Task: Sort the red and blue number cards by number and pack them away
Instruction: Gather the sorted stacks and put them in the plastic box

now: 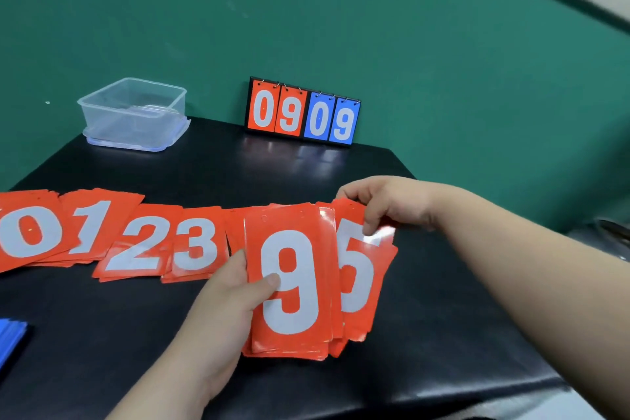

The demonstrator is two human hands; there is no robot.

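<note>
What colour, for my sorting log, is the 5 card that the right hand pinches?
The 5 card is red with a white numeral; head view.

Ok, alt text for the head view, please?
The left hand holds a stack of red number cards topped by a 9, while the right hand pinches a red 5 card beside it. Red piles 0, 1, 2, 3 lie left on the black table; a clear container and flip scoreboard stand behind.

We see red piles [139,245] in a row showing 0 to 3; a 9-topped red stack [289,283] overlaps a 5 card [358,269]; blue cards [12,334] lie lower left.
</note>
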